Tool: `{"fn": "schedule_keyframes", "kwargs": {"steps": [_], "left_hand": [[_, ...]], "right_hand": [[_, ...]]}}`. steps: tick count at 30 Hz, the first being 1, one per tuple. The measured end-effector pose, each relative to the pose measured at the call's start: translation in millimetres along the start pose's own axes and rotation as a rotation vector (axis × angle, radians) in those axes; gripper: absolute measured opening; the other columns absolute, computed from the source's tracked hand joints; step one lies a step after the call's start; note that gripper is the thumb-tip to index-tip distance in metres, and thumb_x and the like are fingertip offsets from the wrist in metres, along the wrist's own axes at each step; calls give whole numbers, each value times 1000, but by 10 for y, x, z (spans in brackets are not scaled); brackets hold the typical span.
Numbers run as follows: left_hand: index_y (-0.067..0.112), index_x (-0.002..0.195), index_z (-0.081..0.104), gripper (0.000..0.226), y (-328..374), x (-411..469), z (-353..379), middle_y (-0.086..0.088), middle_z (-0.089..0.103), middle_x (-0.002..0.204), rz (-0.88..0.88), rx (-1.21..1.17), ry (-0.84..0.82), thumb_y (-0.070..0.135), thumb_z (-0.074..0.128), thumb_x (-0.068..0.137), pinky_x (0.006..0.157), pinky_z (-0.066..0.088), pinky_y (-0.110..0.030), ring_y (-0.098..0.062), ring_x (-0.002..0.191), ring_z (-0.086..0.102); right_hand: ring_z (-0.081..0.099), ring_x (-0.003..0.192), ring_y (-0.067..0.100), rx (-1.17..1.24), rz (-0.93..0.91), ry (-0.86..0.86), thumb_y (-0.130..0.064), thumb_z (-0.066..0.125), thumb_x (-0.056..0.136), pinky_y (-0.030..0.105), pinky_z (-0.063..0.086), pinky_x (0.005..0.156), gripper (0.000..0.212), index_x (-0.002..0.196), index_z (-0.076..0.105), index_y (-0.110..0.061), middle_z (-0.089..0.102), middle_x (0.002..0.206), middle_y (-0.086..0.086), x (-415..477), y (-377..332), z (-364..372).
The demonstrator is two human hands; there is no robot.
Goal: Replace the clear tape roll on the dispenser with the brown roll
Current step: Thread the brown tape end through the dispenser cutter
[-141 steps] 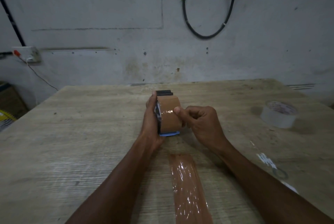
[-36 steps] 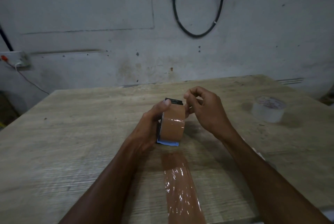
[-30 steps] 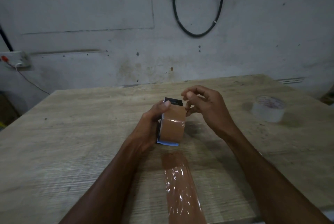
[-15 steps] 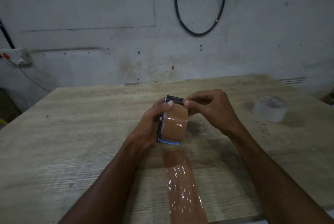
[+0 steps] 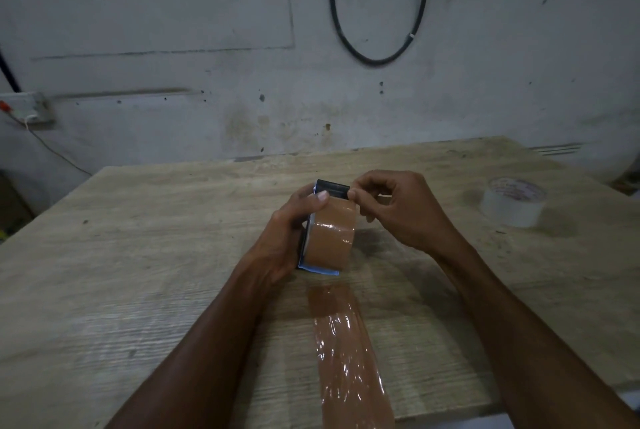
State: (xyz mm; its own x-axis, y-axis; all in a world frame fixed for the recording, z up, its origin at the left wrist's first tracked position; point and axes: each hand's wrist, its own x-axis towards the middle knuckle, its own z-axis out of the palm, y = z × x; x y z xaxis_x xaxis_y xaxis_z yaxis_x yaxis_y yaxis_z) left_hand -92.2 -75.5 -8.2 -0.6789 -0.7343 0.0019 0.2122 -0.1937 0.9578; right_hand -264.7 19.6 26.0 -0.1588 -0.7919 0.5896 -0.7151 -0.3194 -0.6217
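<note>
1. The left hand (image 5: 287, 238) wraps around the dispenser (image 5: 330, 186), bracing it upright on the table (image 5: 138, 255) so the brown roll (image 5: 330, 238) mounted on it stays put.
2. At 1 o'clock from the roll, the right hand (image 5: 391, 207) pinches the tape's loose end, probably to feed it toward the dispenser's front.
3. The clear roll (image 5: 512, 202) lies at 3 o'clock, well apart, already swapped out.
4. A brown tape strip (image 5: 346, 352) is stuck to the table at 6 o'clock.
</note>
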Motion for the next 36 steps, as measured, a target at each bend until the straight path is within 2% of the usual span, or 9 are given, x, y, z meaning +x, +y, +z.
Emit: {"fn": "schedule_keyframes", "kwargs": {"steps": [4, 7, 11, 16, 24, 27, 30, 33, 36], "left_hand": [[17, 137, 57, 84, -4, -4, -12, -30, 54, 139, -9, 5, -20, 44, 86, 63, 102, 45, -67, -54, 125, 54], [18, 142, 53, 95, 6, 2, 0, -31, 50, 142, -7, 16, -33, 49, 88, 60, 95, 50, -60, -56, 126, 51], [19, 147, 48, 109, 4, 26, -19, -28, 55, 139, 10, 20, -24, 50, 91, 51, 88, 51, -53, -53, 124, 54], [21, 144, 51, 111, -17, 44, -29, -28, 61, 134, 25, 13, -19, 49, 93, 45, 93, 49, -59, -53, 121, 57], [22, 146, 48, 111, -45, 80, -70, -27, 52, 141, 8, 24, -40, 50, 93, 49, 99, 47, -68, -52, 124, 55], [23, 144, 50, 108, -46, 79, -73, -27, 52, 141, 7, 13, -41, 49, 93, 48, 101, 42, -72, -53, 124, 55], [23, 144, 50, 109, -40, 72, -61, -26, 53, 140, -5, 18, -27, 51, 93, 47, 101, 44, -70, -53, 122, 57], [20, 145, 49, 107, -49, 78, -56, -27, 53, 141, 4, 33, -38, 51, 92, 52, 103, 42, -69, -53, 123, 55], [20, 145, 49, 106, -60, 90, -66, -26, 54, 141, 8, 26, -45, 49, 93, 53, 105, 38, -72, -50, 124, 56]], "right_hand": [[67, 60, 15, 130, 97, 110, -14, 66, 94, 28, 59, 62, 12, 88, 73, -7, 71, 71, 9, 16, 7, -43], [70, 69, 18, 193, 54, 48, -13, 63, 95, 29, 60, 66, 13, 94, 75, -10, 74, 81, 8, 1, -11, -94], [72, 74, 13, 166, -3, -26, -13, 75, 85, 27, 60, 67, 13, 96, 78, -7, 77, 90, 2, -24, -36, -85], [74, 70, 20, 198, -3, -8, -13, 79, 82, 33, 62, 68, 14, 93, 79, -4, 78, 85, 5, -14, -19, -87], [72, 66, 13, 109, -78, 10, -11, 77, 84, 25, 60, 64, 10, 93, 79, -6, 75, 82, 1, -17, -25, -80], [69, 69, 6, -4, -146, -9, -13, 75, 86, 20, 58, 66, 10, 95, 78, -10, 72, 84, -7, -11, -19, -86], [64, 72, 1, -134, -216, -32, -17, 72, 87, 15, 53, 67, 10, 94, 76, -12, 70, 85, -9, -9, -17, -85], [65, 72, 12, -169, -194, -65, -30, 62, 88, 28, 56, 68, 22, 94, 73, -12, 71, 84, -2, -22, -16, -82], [66, 73, 14, -135, -126, -92, -25, 63, 90, 35, 56, 69, 14, 93, 70, -13, 71, 83, 1, -33, 5, -84]]}}
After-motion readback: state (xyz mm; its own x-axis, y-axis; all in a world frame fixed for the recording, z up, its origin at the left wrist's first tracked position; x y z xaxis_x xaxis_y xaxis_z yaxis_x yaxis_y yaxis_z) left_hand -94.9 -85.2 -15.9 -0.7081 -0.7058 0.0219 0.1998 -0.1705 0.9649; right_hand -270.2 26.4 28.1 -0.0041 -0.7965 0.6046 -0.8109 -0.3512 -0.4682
